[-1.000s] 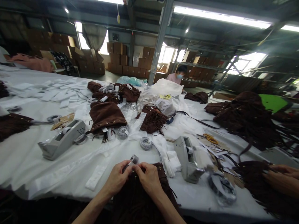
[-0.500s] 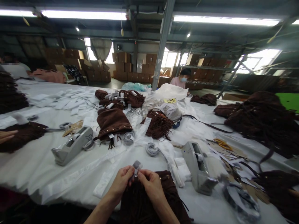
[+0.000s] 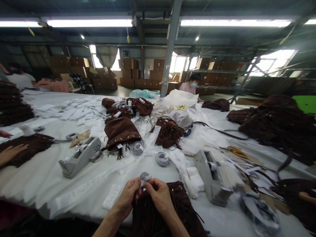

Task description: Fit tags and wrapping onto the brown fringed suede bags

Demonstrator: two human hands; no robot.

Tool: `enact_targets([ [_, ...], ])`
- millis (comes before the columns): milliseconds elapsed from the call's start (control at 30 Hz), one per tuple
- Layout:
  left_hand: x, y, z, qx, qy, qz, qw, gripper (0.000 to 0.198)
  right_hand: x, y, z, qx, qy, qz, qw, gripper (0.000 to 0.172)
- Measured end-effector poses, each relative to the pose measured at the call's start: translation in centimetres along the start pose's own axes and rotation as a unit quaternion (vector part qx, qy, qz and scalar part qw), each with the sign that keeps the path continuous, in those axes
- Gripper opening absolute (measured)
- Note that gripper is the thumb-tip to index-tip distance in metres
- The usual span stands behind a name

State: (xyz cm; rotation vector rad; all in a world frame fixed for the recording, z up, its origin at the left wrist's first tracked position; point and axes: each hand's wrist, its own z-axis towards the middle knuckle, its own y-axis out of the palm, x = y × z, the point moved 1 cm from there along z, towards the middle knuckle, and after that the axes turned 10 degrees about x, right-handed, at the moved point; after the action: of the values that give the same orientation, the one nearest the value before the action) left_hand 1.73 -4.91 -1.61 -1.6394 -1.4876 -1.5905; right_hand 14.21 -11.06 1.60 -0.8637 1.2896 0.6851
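Observation:
Above the fringed brown bag [image 3: 165, 214] at the table's near edge, my left hand [image 3: 130, 191] is closed around a small grey wrapped roll [image 3: 144, 176]. Thumb and fingers of my right hand [image 3: 158, 191] pinch the same roll from the other side, near a whitish bit at its lower edge. My fingers hide the roll's lower part, so I cannot tell whether it joins the bag. Gold eyelets show along the bag's edge, and my forearms cover part of its fringe. Just beyond the hands lies a coiled grey strip [image 3: 162, 159].
A tape dispenser [image 3: 213, 177] stands to the right, another dispenser [image 3: 80, 158] to the left. Brown bags [image 3: 122, 133] lie mid-table, with a large brown pile [image 3: 276, 128] at right. Scissors [image 3: 238, 152] rest on papers. A co-worker's hand [image 3: 13, 153] reaches in at left.
My hands stay together on the grey roll, with slight shifts of the fingers. The co-worker's hand on the left has come further into view. The whole view has shifted slightly.

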Motion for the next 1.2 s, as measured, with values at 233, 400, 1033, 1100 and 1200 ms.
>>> enact_targets([
  [233, -0.5, -0.5, 0.2, -0.006, -0.020, -0.074, 0.997, 0.042, -0.4, 0.9, -0.6, 0.017, -0.085, -0.064, 0.994, 0.024],
  [400, 0.0, -0.5, -0.2, -0.021, -0.022, -0.068, 0.997, 0.044, -0.4, 1.4, -0.5, 0.032, -0.091, -0.092, 0.991, 0.025],
  [1033, 1.1, -0.6, -0.6, -0.032, 0.125, 0.132, 0.983, 0.042, 0.5, 1.1, -2.1, 0.044, -0.072, -0.059, 0.995, 0.034],
  [1100, 0.9, -0.6, -0.6, -0.032, 0.107, 0.128, 0.985, 0.042, 0.6, 0.9, -2.1, 0.036, -0.104, -0.091, 0.990, 0.033],
  [1200, 1.1, -0.3, -0.8, -0.026, 0.110, 0.121, 0.986, 0.041, 1.0, 1.0, -2.1, 0.060, -0.195, -0.160, 0.966, 0.031],
])
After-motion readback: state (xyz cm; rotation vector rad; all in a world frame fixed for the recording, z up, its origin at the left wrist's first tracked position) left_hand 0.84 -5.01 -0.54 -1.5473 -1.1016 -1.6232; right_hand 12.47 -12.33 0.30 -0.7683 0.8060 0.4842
